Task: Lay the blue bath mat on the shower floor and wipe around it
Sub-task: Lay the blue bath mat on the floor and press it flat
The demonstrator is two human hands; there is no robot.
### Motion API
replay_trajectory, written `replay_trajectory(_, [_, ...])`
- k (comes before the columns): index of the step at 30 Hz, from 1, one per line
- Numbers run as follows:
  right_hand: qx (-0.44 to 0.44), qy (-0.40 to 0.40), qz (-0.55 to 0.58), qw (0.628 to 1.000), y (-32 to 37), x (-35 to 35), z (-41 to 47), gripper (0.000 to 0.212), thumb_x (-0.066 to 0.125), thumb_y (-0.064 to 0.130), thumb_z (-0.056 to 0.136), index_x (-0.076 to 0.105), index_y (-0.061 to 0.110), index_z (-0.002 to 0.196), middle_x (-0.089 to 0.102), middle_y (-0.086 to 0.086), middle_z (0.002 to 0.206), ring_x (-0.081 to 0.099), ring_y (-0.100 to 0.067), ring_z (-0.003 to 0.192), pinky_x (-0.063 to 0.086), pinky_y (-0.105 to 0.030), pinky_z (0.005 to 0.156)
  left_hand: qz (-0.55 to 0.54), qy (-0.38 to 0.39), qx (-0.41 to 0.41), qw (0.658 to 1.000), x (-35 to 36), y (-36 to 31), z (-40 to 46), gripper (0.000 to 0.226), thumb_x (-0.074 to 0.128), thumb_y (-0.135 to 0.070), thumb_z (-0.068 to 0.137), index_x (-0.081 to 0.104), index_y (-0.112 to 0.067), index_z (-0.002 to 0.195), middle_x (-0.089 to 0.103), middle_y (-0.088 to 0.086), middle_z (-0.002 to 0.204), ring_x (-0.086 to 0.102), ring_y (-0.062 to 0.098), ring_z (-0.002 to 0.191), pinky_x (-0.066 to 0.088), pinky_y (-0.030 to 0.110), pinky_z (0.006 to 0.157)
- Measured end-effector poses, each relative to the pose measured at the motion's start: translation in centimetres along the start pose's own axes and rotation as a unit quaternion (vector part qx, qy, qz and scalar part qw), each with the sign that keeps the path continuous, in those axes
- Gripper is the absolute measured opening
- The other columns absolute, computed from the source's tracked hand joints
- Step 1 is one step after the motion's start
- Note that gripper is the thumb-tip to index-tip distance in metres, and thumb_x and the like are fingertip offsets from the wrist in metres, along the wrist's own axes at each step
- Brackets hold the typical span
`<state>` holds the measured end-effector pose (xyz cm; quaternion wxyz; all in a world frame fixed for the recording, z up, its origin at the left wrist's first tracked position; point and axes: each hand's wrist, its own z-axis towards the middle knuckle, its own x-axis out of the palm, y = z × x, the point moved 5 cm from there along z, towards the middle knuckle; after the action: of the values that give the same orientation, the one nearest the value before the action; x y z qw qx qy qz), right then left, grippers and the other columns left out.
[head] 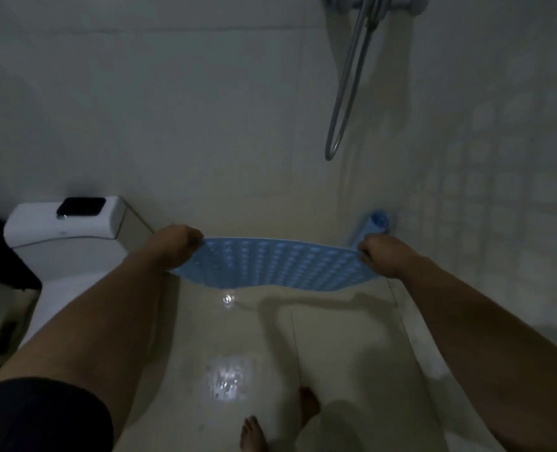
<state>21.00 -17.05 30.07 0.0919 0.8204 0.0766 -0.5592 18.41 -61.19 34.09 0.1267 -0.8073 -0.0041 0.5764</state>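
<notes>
Fingers of both hands clamp the blue bath mat (270, 265) above the shower floor (244, 337).

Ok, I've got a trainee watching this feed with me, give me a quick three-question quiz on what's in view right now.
1. True or false: the blue bath mat already lies flat on the shower floor.
2. Which holds the mat? A) left hand only B) right hand only C) both hands
3. Fill in: the dark object rests on top of the toilet ____.

Key:
1. False: it is held up above the wet floor, stretched between the hands.
2. C, one hand at each end.
3. Tank.
</notes>
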Motion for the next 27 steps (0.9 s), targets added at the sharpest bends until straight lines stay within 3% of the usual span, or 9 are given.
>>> replay_trajectory(3, [0.014, 0.013, 0.034, 0.999, -0.3, 6.0, 0.2, 0.021, 0.04, 0.032, 0.103, 0.053, 0.022, 0.091, 0.066, -0.007, 0.09, 0.061, -0.025, 0.077, 0.049, -0.036, 0.067, -0.021, 0.037, -0.005, 0.999, 5.3, 1.2, -0.3, 0.046, 0.041, -0.037, 0.094, 0.073, -0.017, 0.121, 0.073, 0.013, 0.12, 0.068, 0.034, 0.109, 0.05, 0.036, 0.09])
replay_trajectory(6, [-0.027, -0.057, 0.008, 0.998, -0.4, 13.3, 0.4, 0.04, 0.031, 0.036, 0.102, 0.063, 0.018, 0.084, 0.062, -0.004, 0.063, 0.062, -0.024, 0.052, 0.047, -0.032, 0.043, -0.032, 0.11, -0.029, 0.993, 12.9, 2.6, -0.1, 0.043, 0.041, -0.037, 0.097, 0.072, -0.022, 0.123, 0.072, 0.01, 0.122, 0.068, 0.032, 0.109, 0.052, 0.036, 0.091])
replay_trajectory(11, [-0.026, -0.041, 0.066, 0.997, -0.4, 22.7, 1.3, 0.02, 0.056, 0.035, 0.086, 0.071, 0.028, 0.076, 0.063, 0.004, 0.054, 0.058, -0.01, 0.041, 0.032, -0.022, 0.037, -0.068, 0.149, -0.051, 0.985, 26.0, 6.8, 1.1, 0.044, 0.045, -0.035, 0.085, 0.079, -0.019, 0.109, 0.075, 0.012, 0.114, 0.072, 0.035, 0.102, 0.055, 0.039, 0.09])
replay_trajectory(13, [-0.026, -0.013, 0.072, 0.997, -0.9, 26.3, 1.9, 0.004, 0.069, 0.029, 0.082, 0.072, 0.028, 0.079, 0.065, 0.006, 0.057, 0.058, -0.008, 0.044, 0.029, -0.017, 0.041, -0.067, 0.199, -0.051, 0.976, 29.2, 7.2, 1.5, 0.044, 0.044, -0.033, 0.083, 0.08, -0.021, 0.107, 0.076, 0.006, 0.113, 0.072, 0.028, 0.102, 0.052, 0.031, 0.087])
replay_trajectory(16, [-0.002, 0.073, 0.071, 0.995, -1.8, 30.6, 4.2, 0.021, 0.056, 0.038, 0.092, 0.074, 0.028, 0.089, 0.073, 0.006, 0.075, 0.067, -0.008, 0.063, 0.035, -0.015, 0.049, -0.046, 0.293, -0.058, 0.953, 33.1, 8.0, 3.2, 0.035, 0.048, -0.033, 0.095, 0.077, -0.025, 0.113, 0.075, -0.001, 0.118, 0.069, 0.013, 0.107, 0.047, 0.021, 0.087])
replay_trajectory(18, [0.01, 0.113, 0.078, 0.99, -2.1, 31.5, 7.5, 0.032, 0.042, 0.046, 0.096, 0.07, 0.031, 0.101, 0.074, 0.006, 0.097, 0.07, -0.013, 0.089, 0.05, -0.028, 0.07, -0.035, 0.316, -0.064, 0.946, 35.0, 9.0, 5.9, 0.029, 0.051, -0.027, 0.101, 0.073, -0.023, 0.12, 0.071, 0.0, 0.125, 0.065, 0.013, 0.114, 0.043, 0.02, 0.091])
replay_trajectory(20, [0.014, 0.144, 0.067, 0.987, -2.5, 32.0, 11.8, 0.031, 0.041, 0.048, 0.1, 0.065, 0.032, 0.111, 0.07, 0.007, 0.115, 0.064, -0.016, 0.11, 0.047, -0.033, 0.091, -0.033, 0.316, -0.086, 0.944, 36.4, 9.9, 9.4, 0.03, 0.05, -0.024, 0.104, 0.068, -0.02, 0.127, 0.065, 0.003, 0.132, 0.061, 0.017, 0.121, 0.042, 0.025, 0.099])
replay_trajectory(24, [0.038, 0.149, 0.038, 0.987, -2.8, 33.1, 22.0, 0.033, 0.047, 0.045, 0.101, 0.058, 0.033, 0.13, 0.061, 0.005, 0.136, 0.055, -0.018, 0.128, 0.043, -0.032, 0.104, -0.009, 0.254, -0.137, 0.957, 38.4, 12.3, 17.5, 0.029, 0.05, -0.023, 0.104, 0.065, -0.016, 0.127, 0.063, 0.007, 0.13, 0.062, 0.023, 0.117, 0.049, 0.034, 0.1])
replay_trajectory(27, [0.076, 0.121, 0.009, 0.99, -2.4, 34.4, 28.5, 0.049, 0.044, 0.05, 0.099, 0.04, 0.033, 0.145, 0.056, 0.001, 0.141, 0.051, -0.026, 0.13, 0.04, -0.044, 0.106, 0.016, 0.118, -0.175, 0.977, 39.0, 13.1, 22.5, 0.04, 0.052, -0.028, 0.102, 0.051, -0.019, 0.141, 0.059, 0.011, 0.138, 0.056, 0.029, 0.125, 0.052, 0.044, 0.1])
